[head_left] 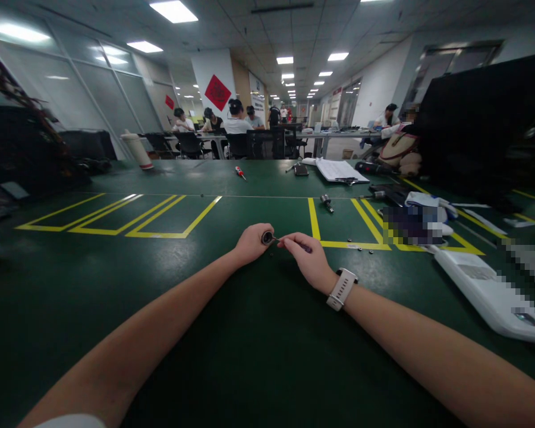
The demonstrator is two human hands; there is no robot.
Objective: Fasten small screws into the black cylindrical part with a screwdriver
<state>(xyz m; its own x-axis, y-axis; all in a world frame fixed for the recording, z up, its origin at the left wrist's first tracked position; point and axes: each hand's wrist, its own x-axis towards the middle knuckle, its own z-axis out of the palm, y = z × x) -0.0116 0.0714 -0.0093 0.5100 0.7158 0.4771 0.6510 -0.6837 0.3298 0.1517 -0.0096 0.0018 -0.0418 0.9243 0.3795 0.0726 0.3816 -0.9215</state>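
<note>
Two grips sit close together in the head view: the left hand [251, 245] clasps a round hollow part [266, 238], and the right hand [311, 263] pinches a slim tool [308, 248] whose long axis points leftward, tip at the part's open end.

The place looked like an open-plan office doubling as a workshop; light panels [173, 11] ran down its long ceiling [232, 35]; glass partitions [87, 80] stood at the left; people [237, 126] sat on office chairs [189, 144] at long tables [334, 134]. Yellow tape [156, 235] divided the green worktop [267, 345], where a red-handled screwdriver [239, 171] lay.
</note>
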